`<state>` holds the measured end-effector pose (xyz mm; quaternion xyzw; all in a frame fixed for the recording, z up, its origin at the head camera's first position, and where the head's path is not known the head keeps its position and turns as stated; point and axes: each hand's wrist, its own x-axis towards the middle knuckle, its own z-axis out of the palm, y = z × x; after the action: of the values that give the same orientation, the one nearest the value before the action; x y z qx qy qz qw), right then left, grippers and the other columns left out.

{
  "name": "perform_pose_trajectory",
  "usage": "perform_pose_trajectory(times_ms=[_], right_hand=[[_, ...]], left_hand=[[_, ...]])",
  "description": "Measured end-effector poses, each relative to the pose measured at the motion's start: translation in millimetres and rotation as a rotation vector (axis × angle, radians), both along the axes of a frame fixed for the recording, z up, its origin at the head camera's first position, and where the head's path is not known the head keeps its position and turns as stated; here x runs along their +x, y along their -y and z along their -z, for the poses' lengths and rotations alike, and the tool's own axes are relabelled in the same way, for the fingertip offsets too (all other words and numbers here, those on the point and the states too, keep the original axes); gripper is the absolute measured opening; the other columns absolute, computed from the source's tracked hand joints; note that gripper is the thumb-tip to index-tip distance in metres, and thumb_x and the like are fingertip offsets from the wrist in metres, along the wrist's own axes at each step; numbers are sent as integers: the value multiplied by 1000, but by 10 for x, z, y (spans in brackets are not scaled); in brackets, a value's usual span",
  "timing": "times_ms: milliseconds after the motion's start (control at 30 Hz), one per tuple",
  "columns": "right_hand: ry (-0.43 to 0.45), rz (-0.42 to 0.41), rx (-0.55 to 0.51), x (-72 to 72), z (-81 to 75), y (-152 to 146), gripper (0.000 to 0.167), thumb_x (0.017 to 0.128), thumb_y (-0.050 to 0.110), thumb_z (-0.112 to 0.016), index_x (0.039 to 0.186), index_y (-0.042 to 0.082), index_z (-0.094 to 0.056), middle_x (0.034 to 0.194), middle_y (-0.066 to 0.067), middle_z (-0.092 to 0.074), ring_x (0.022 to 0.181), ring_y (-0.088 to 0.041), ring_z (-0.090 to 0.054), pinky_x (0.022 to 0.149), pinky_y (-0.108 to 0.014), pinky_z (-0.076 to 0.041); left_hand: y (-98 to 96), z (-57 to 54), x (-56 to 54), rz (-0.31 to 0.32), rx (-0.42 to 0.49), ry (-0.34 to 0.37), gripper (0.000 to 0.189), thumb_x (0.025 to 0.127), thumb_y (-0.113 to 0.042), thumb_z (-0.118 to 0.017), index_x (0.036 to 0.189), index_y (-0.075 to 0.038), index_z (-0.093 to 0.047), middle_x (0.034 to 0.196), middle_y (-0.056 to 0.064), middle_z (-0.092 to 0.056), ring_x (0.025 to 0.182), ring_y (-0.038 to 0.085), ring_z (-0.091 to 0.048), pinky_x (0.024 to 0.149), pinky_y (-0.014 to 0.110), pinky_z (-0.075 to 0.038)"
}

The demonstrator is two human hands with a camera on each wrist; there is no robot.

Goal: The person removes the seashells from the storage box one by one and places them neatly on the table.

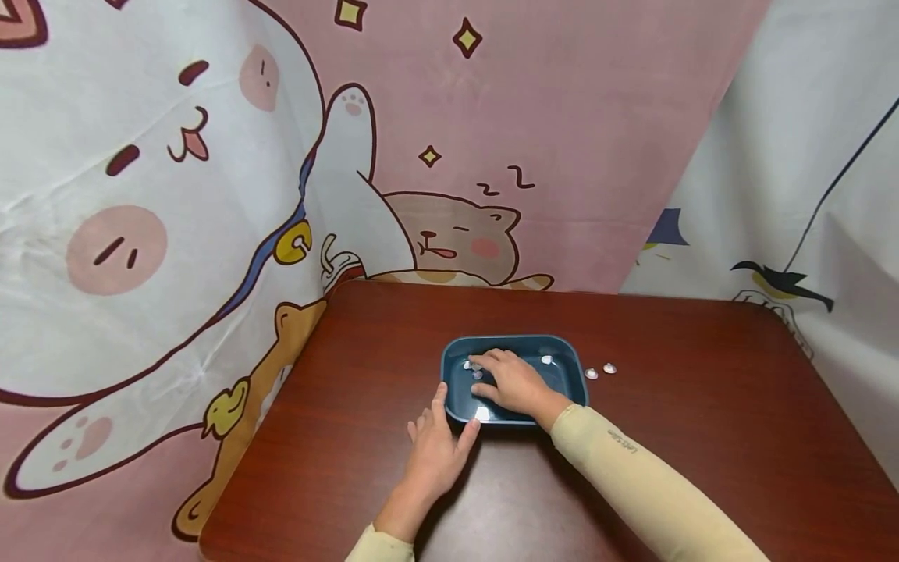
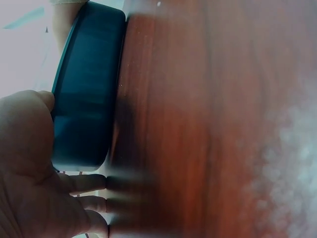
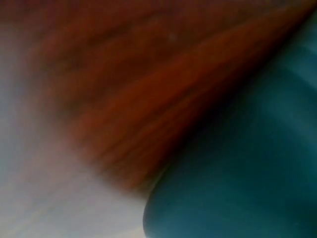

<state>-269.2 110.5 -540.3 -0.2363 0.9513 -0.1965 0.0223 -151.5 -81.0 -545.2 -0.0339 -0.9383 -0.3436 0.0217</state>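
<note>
A dark blue-green rectangular tray [image 1: 516,341] rests on the table. My left hand [image 1: 435,453] is at its near left corner, the thumb touching the front wall and the index finger along the left side. In the left wrist view the other fingers of the left hand [image 2: 29,183] stand spread beside the tray [image 2: 89,84]. My right hand [image 1: 516,382] reaches inside, fingers extended left and thumb apart. Small clear gem-like pieces [image 1: 477,375] lie by its fingertips. Whether a fingertip touches one cannot be made out. The right wrist view shows only the tray wall [image 3: 242,168], blurred.
Two more clear gem-like pieces [image 1: 591,374] lie on the table just right of the tray. The reddish-brown wooden table [image 1: 702,437] extends around it. Behind hangs a cloth [image 1: 597,140] with cartoon animals.
</note>
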Motion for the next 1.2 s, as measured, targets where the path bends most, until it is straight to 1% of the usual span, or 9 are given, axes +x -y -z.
perform_pose_trajectory(times_ms=[233,333,433,533,633,833,967,1200], right_hand=[[26,11,9,-38,27,4,49,101,41,-74,146,22,-67,145,-11,-62,132,-31,-64,111,-53,-54],[28,16,-11,-51,32,1,43,101,37,-75,141,20,-71,140,-11,-65,126,-29,-67,108,-52,-55],[24,26,-40,-60,50,1,36,101,35,-76,132,18,-74,126,-8,-69,114,-25,-69,102,-49,-58],[9,32,-57,-72,71,2,29,100,35,-77,123,18,-75,111,-3,-70,100,-18,-66,93,-44,-58],[-6,33,-67,-85,82,2,25,99,35,-79,116,18,-75,102,0,-69,93,-15,-63,88,-42,-57],[0,53,-87,-98,70,1,16,99,36,-78,104,21,-74,96,3,-69,87,-11,-61,84,-39,-57],[10,72,-97,-104,73,5,14,99,36,-78,97,23,-72,92,6,-69,82,-10,-60,79,-36,-55],[22,75,-102,-122,71,22,16,99,36,-78,94,23,-70,89,7,-67,79,-9,-58,75,-33,-53]], left_hand=[[-1,19,-8,-6,-3,-13,87,105,-57,-60,168,-11,-24,148,30,-58,135,52,-56,118,80,-26],[3,23,-10,-6,-4,-10,87,104,-58,-60,169,-11,-24,150,29,-58,136,51,-56,119,80,-26],[9,22,0,-4,4,-10,87,104,-58,-61,168,-11,-24,151,28,-58,136,51,-56,118,81,-25],[15,17,9,-4,7,-14,87,104,-57,-61,168,-10,-25,150,28,-59,135,50,-56,118,81,-25],[21,10,11,-5,9,-25,87,103,-57,-62,167,-9,-26,146,30,-60,133,51,-57,118,81,-26],[21,16,2,-5,5,-20,87,104,-57,-61,168,-10,-26,145,30,-60,136,50,-56,119,81,-26],[32,21,-8,1,12,-14,88,103,-59,-61,168,-12,-25,146,29,-60,138,48,-56,119,80,-26],[74,48,-11,13,27,-32,86,104,-58,-60,168,-13,-25,152,28,-57,144,46,-53,119,81,-26]])
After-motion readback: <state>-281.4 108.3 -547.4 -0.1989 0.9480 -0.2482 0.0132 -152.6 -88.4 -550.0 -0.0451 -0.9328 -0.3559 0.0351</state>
